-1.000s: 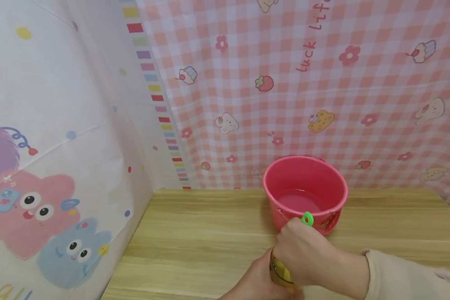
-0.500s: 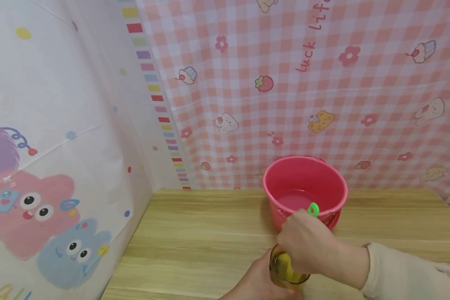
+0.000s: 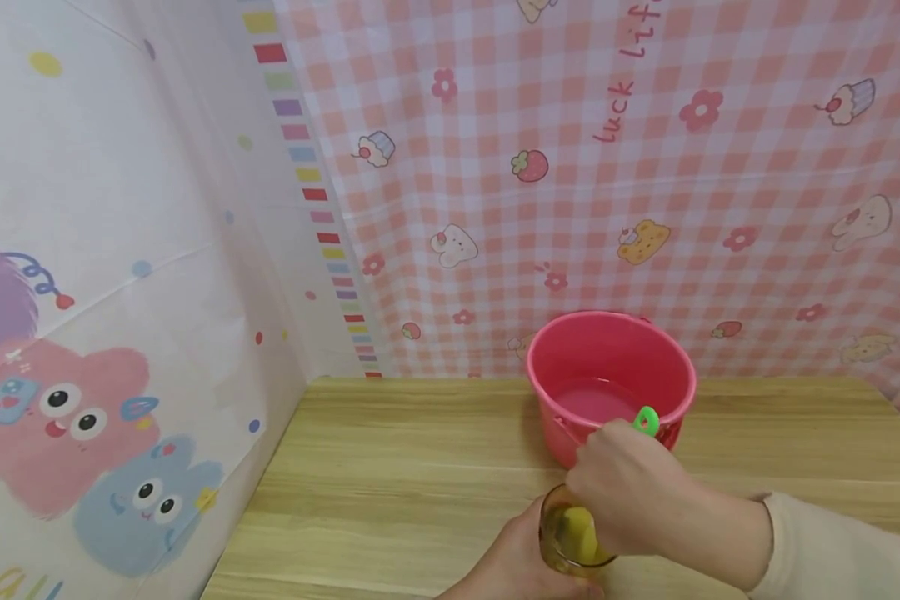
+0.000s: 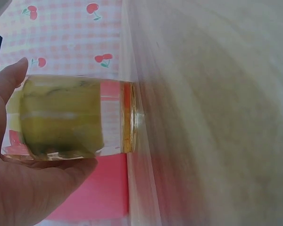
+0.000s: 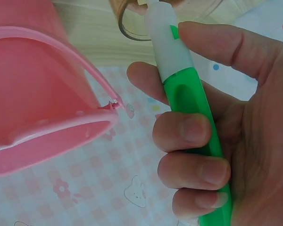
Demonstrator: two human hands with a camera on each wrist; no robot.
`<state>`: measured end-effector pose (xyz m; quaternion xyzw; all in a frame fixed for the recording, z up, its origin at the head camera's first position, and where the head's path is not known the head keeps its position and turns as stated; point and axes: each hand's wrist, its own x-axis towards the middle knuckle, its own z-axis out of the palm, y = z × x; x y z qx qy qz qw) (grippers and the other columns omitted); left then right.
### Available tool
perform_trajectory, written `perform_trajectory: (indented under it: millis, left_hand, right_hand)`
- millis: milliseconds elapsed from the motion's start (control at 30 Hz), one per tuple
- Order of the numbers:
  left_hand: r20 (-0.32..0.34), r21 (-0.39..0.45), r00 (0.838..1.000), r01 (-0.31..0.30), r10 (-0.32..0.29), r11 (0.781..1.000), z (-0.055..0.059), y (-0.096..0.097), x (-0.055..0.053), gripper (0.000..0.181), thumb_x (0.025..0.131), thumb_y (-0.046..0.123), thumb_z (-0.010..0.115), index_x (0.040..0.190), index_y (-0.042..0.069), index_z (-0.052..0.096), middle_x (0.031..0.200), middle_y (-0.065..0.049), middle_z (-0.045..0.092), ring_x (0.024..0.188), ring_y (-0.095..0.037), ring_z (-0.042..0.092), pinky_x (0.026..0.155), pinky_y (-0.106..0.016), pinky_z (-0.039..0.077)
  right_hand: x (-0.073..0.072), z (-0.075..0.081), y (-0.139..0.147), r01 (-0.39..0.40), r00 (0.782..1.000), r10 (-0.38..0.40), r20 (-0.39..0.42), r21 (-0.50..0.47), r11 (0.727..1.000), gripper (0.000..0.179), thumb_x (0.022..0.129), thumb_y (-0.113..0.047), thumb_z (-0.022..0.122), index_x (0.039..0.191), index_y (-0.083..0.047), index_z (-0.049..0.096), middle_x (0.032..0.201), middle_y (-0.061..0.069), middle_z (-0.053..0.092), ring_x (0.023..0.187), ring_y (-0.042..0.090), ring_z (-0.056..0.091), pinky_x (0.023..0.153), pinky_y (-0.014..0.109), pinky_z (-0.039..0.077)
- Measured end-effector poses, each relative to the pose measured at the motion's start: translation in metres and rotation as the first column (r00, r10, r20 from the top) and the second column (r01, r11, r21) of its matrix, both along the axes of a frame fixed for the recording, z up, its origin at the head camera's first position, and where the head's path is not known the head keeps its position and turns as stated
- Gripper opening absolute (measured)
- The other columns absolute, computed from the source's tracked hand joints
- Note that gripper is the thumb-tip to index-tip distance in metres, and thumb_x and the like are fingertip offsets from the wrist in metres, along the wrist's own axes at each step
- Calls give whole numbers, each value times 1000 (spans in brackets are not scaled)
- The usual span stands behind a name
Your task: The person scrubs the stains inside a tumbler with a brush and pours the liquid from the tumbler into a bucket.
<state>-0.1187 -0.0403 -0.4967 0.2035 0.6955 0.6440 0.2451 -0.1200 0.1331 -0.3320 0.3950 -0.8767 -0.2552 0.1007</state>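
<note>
In the head view my left hand (image 3: 521, 554) grips an amber-tinted drinking glass (image 4: 113, 134) from the left, its mouth facing up. Thumb and fingers lie on opposite sides of the glass in the left wrist view. My right hand (image 3: 633, 492) is over the mouth, fingers wrapped round the green and white handle of a sponge cup brush (image 5: 191, 94). The thumb rests along the white neck. Inside the glass, the yellow sponge head (image 3: 585, 533) shows through the wall, stopping short of the base. Part of the rim is hidden behind the right hand.
Just beyond the hands stands a pink bucket (image 3: 553, 437) with a little liquid at its bottom and its handle folded down. It is on a wood-grain table (image 3: 390, 483). A pink checked cloth (image 3: 487, 200) hangs behind, and a white printed cloth (image 3: 157, 333) at the left.
My right hand has shifted slightly right with the brush, whose green end tilts further right. The glass was tipped at first and its mouth now shows more. My left hand has hardly moved.
</note>
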Motion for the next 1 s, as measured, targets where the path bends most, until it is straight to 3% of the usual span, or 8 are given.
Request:
perform_trajectory:
  millis: [133, 400, 567, 700, 900, 1000]
  left_hand:
    - [13, 12, 1000, -7, 7, 1000, 1, 0, 0, 83, 79, 22, 94, 146, 41, 50, 132, 14, 65, 117, -9, 62, 102, -25, 50]
    - [131, 109, 991, 10, -25, 994, 1, 0, 2, 76, 79, 16, 92, 142, 37, 54, 129, 5, 69, 115, -16, 66, 98, -28, 53]
    - [102, 82, 995, 13, -21, 997, 1, -1, 2, 71, 80, 18, 91, 139, 35, 54, 126, 5, 70, 111, -15, 67, 96, -28, 55]
    - [116, 76, 993, 15, -23, 997, 1, -1, 2, 69, 82, 19, 91, 138, 35, 55, 126, 5, 69, 111, -16, 67, 96, -28, 55]
    - [149, 106, 988, 19, -35, 994, 3, 0, 2, 68, 83, 17, 90, 139, 35, 54, 128, 4, 69, 111, -17, 68, 97, -27, 55]
    - [130, 114, 991, 25, -40, 993, 3, 1, 2, 70, 84, 16, 89, 140, 35, 54, 129, 5, 69, 112, -17, 67, 99, -28, 54]
  right_hand:
    - [4, 1, 1, -13, 1000, 13, -18, -11, 1000, 34, 67, -28, 71, 54, -20, 41, 48, -4, 33, 46, 17, 32, 46, 29, 31]
    - [8, 6, -5, -38, 999, 38, 7, -33, 999, 30, 67, -29, 71, 56, -22, 44, 50, -4, 34, 46, 15, 31, 46, 30, 28]
    - [7, 8, -10, -19, 999, 20, 34, -27, 999, 31, 66, -31, 74, 57, -22, 45, 52, -4, 36, 48, 15, 34, 47, 30, 31]
    - [6, 10, -12, -11, 1000, 11, 14, -25, 1000, 35, 66, -32, 74, 54, -21, 43, 51, -5, 35, 48, 15, 33, 48, 30, 29]
    - [0, 15, -16, 61, 997, -62, 42, 11, 998, 31, 67, -31, 73, 57, -19, 46, 51, -4, 38, 49, 15, 35, 48, 29, 33]
    - [-3, 16, -15, 79, 996, -79, 41, -1, 997, 29, 65, -28, 72, 57, -19, 46, 50, -3, 38, 48, 16, 37, 48, 30, 36]
